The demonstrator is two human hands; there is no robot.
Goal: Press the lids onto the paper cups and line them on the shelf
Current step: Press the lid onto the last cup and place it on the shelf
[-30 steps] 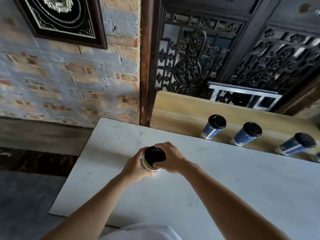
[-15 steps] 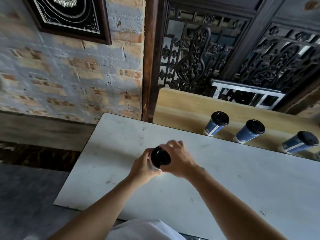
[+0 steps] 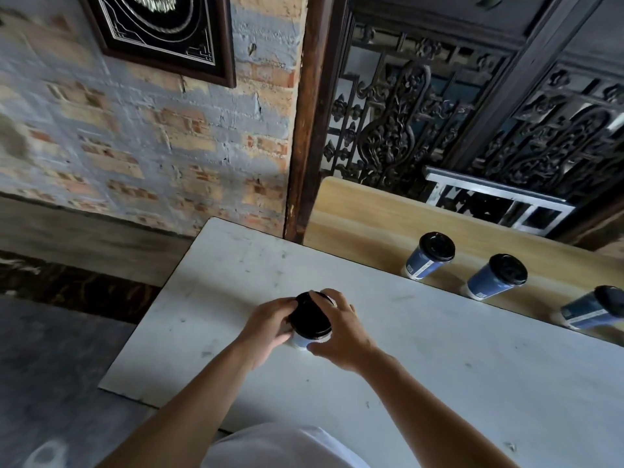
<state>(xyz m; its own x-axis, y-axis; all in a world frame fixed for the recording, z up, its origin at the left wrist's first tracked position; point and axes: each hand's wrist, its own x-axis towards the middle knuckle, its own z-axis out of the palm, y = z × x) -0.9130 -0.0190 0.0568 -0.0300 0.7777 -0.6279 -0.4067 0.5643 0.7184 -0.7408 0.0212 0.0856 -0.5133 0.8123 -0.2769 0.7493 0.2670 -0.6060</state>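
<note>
Both hands are on the paper cup (image 3: 304, 342), upright on the scuffed white marble tabletop (image 3: 439, 366). The left hand (image 3: 266, 324) curls a snug grip round its side, and the right hand (image 3: 344, 332) clasps the round, glossy black lid (image 3: 309, 317). Behind, three blue lidded cups (image 3: 489, 282) line the smooth wooden shelf (image 3: 354, 211).

I count four paper cups, each capped, so four black lids too: one cup (image 3: 305, 342) with its lid (image 3: 309, 317) on the single white table (image 3: 439, 383) dead centre, and three along the one wooden shelf (image 3: 354, 214), a first shelf cup (image 3: 420, 265) at two o'clock, a second shelf cup (image 3: 486, 287) beside it and a third shelf cup (image 3: 584, 312) at three. Two hands, left hand (image 3: 266, 324) and right hand (image 3: 344, 336), and one framed picture (image 3: 162, 38) at eleven o'clock.
</note>
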